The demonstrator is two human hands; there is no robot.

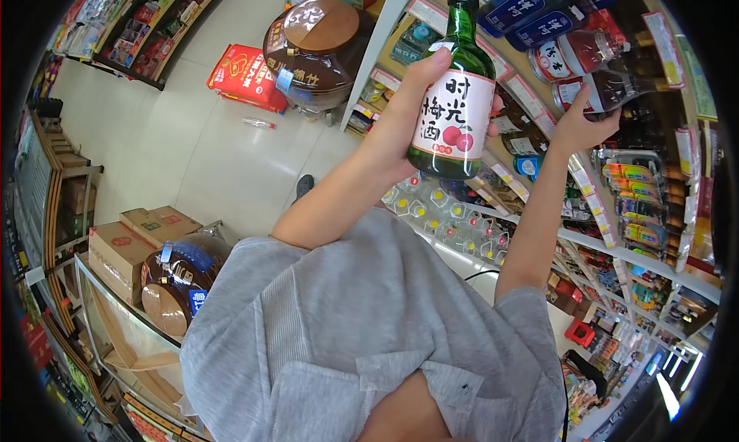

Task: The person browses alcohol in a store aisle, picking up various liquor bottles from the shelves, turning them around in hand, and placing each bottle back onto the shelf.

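A green glass bottle with a black cap and a white label with pink fruit stands upright in my left hand. The thumb presses on its near side, and fingertips show past its right edge. At the upper right, my right hand reaches to the shelf. Its fingers are round the lower part of a dark, clear-walled bottle with a light label. Beside that bottle sits a similar one with reddish contents, and past it are blue boxes.
Brown jars and a red package stand on the floor to the left, with a small clear bottle lying nearby. Cartons and another jar are at lower left. Large clear bottles line the shelf's foot.
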